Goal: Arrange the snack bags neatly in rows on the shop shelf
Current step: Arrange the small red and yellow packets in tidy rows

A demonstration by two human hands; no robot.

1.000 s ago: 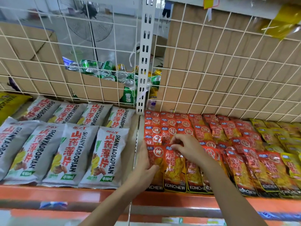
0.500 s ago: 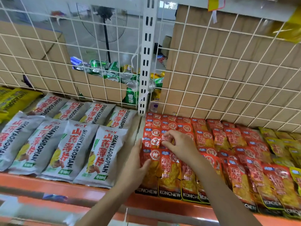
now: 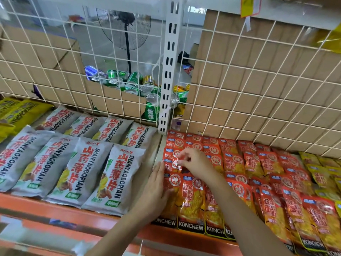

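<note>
Bags (image 3: 191,198) are laid in rows on the shelf (image 3: 55,209). One is pinched by the right hand (image 3: 198,162); the left hand (image 3: 156,187) is pressed flat alongside, fingers straight. Edges should be squared gently.

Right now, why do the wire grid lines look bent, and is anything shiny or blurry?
Head view: the wide lens bows the wire grid toward the edges. Head view: light glints off the red snack bags. Head view: the shelf edge, lower left, is smeared; lettering on the grey bags reads sharp.
</note>
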